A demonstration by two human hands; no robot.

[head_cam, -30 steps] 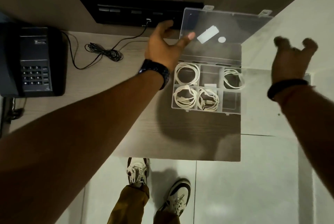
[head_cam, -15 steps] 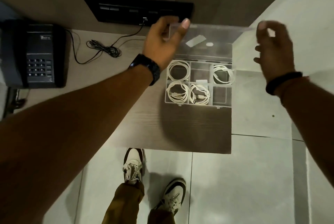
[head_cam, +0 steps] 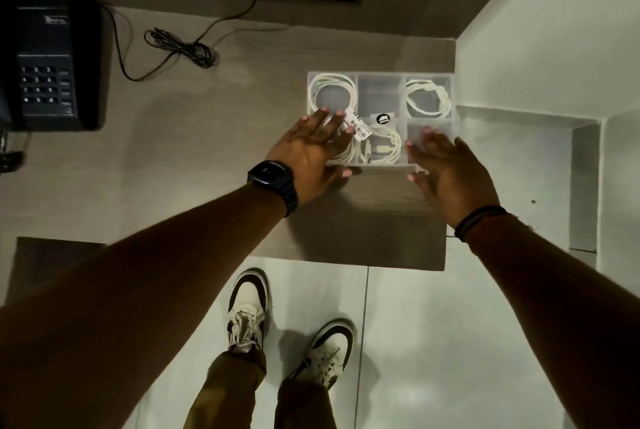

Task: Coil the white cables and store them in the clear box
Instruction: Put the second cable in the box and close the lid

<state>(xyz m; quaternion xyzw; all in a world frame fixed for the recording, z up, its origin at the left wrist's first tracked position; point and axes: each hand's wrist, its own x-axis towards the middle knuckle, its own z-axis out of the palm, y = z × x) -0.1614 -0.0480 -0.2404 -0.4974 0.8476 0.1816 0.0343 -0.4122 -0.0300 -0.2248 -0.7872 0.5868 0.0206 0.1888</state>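
Both hands, left [head_cam: 311,148] and right [head_cam: 446,165], lie flat and open on the box [head_cam: 381,89] lid (gripping nothing), probably to press it shut over the coiled cables [head_cam: 427,98].

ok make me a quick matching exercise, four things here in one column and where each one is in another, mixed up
Things:
1. phone
2. left hand
3. right hand
4. black cord

Places:
A. flat on the near left part of the box lid
B. bundled on the desk between the phone and the box
C. far left of the desk
D. on the near right corner of the box

Pairs: 1-C, 2-A, 3-D, 4-B
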